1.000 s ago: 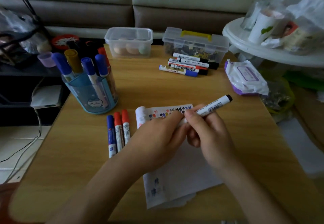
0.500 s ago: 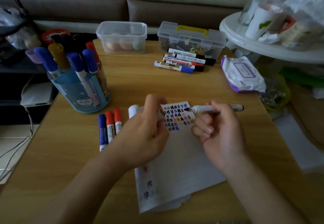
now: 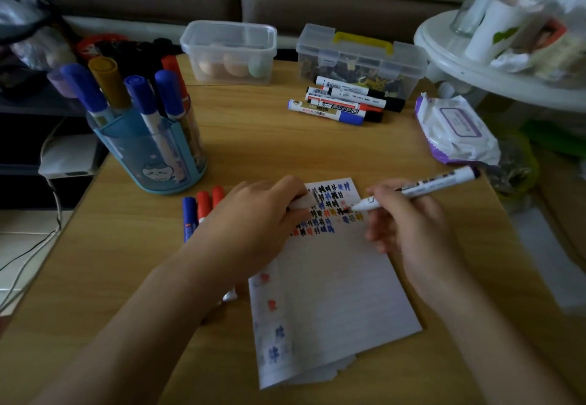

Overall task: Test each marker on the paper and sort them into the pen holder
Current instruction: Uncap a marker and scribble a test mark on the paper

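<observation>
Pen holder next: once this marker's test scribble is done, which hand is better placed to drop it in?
Probably the left. The pen holder stands on the left, nearer the left hand, which only pins the paper. But the right hand holds the marker, so a handover or cross-reach is needed.

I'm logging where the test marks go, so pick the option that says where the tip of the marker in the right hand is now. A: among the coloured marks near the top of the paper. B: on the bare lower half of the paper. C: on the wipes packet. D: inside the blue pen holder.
A: the right hand holds the uncapped marker with its tip at the coloured marks on the paper.
</observation>
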